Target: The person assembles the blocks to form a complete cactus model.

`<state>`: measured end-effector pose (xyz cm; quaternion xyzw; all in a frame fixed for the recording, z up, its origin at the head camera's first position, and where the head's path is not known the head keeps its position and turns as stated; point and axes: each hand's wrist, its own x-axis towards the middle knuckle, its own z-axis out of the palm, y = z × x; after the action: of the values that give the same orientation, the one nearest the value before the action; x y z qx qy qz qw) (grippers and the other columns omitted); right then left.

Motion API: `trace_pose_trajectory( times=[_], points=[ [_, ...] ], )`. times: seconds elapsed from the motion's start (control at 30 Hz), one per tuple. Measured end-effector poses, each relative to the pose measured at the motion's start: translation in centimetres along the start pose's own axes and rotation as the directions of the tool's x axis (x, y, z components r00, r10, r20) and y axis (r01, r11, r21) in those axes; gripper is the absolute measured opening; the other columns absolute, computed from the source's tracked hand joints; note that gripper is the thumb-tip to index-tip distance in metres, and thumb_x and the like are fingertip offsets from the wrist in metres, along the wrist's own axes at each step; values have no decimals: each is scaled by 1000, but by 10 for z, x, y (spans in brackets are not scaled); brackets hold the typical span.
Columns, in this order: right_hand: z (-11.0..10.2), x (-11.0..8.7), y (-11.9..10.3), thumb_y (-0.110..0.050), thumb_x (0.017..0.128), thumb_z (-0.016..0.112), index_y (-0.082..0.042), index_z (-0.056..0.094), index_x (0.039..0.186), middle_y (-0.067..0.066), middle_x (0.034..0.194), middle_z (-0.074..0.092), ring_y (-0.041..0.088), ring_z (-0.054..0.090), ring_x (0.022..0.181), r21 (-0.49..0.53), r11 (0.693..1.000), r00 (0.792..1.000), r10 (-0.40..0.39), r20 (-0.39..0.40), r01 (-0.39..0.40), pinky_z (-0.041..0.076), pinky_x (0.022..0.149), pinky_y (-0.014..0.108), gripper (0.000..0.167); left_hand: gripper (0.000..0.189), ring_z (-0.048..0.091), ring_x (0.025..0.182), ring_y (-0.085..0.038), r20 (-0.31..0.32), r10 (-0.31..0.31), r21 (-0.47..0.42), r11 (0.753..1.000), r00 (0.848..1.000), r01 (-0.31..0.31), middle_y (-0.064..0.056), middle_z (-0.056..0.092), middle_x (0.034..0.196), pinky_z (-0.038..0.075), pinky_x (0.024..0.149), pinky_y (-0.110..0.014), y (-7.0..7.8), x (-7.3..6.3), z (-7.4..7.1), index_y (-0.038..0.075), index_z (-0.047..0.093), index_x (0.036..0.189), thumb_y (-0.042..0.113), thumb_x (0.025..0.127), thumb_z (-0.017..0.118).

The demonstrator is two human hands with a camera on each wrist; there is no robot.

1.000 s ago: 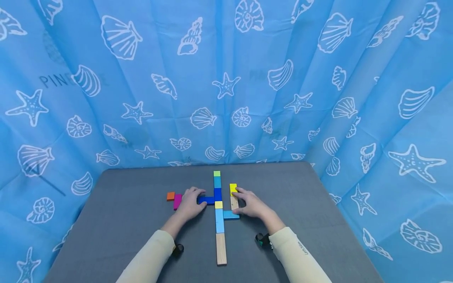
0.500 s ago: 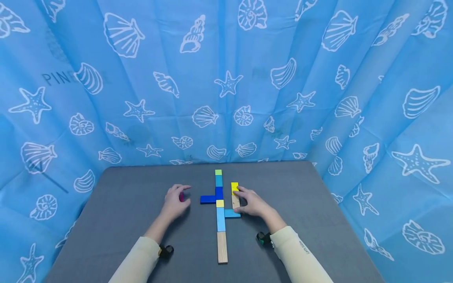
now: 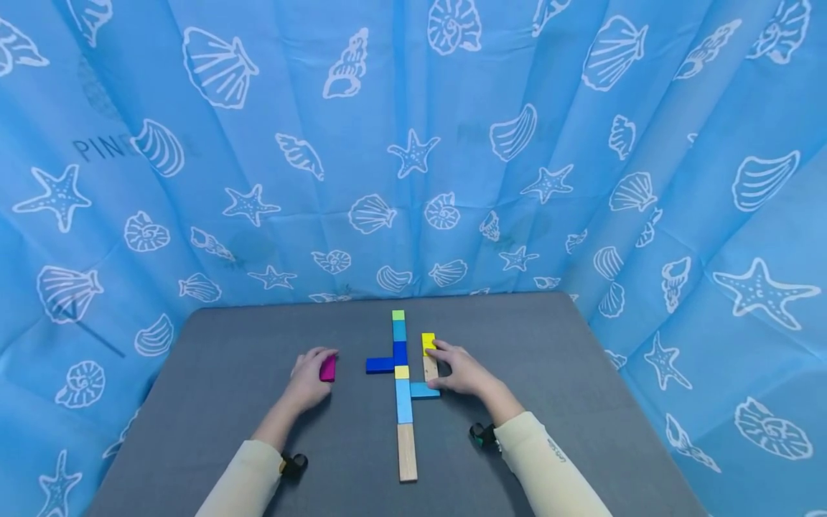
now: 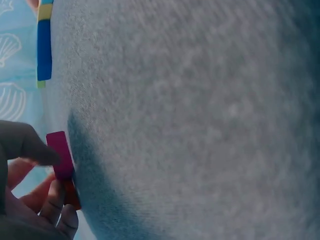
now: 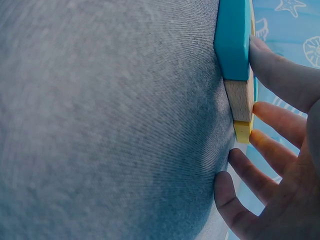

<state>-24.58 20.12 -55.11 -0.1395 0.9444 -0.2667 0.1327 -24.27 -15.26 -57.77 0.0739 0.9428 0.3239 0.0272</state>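
My left hand (image 3: 309, 378) holds a small magenta block (image 3: 328, 368) at the left of the table, thumb on the near side and fingers on the far side. In the left wrist view an orange block (image 4: 72, 195) sits right at its end, by the lower fingers; the hand hides it from the head view. My right hand (image 3: 461, 373) spreads beside a yellow block (image 3: 428, 340) and a natural wood block (image 3: 430, 369), fingertips right at them. Its thumb rests by a teal block (image 5: 232, 45), which adjoins the wood one.
A straight row of flat blocks runs up the middle: a long wood block (image 3: 406, 452), a light blue block (image 3: 403, 402), a pale yellow one (image 3: 401, 372), then blue, teal and green. A dark blue block (image 3: 380, 365) juts left from it. A patterned curtain (image 3: 413, 215) stands behind the grey table (image 3: 226, 402).
My left hand has moved left from the dark blue block to the magenta block and closed on it, covering the orange one. My right hand has stayed in place.
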Motion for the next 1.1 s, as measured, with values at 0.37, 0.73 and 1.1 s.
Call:
trace_pose_trajectory(
  times=[0.37, 0.73, 1.1],
  points=[
    [1, 1, -2, -41, 87, 79, -21, 51, 150, 3, 165, 31, 35, 30, 150, -8, 1000, 1000, 4, 0, -4, 34, 115, 58, 72, 70, 49, 126, -41, 10, -15, 69, 998, 1000, 14, -21, 52, 145, 48, 98, -54, 3, 5, -6, 3, 51, 146, -7, 79, 70],
    [1, 0, -1, -40, 87, 79, -19, 50, 150, 5, 165, 32, 36, 30, 149, 1, 1000, 1000, 8, -4, -8, 35, 113, 59, 73, 70, 43, 132, -40, 79, -42, -62, 997, 996, 47, -22, 46, 147, 46, 103, -58, 23, 11, -14, 3, 48, 148, 9, 84, 78],
    [1, 0, 0, -41, 87, 79, -22, 50, 151, 3, 165, 31, 35, 29, 150, 2, 1000, 1000, 16, 1, -16, 35, 114, 59, 73, 66, 47, 134, -38, 90, -14, -142, 990, 996, 27, -19, 48, 148, 43, 106, -58, 34, 35, -14, 8, 52, 146, 10, 85, 78]
  ],
)
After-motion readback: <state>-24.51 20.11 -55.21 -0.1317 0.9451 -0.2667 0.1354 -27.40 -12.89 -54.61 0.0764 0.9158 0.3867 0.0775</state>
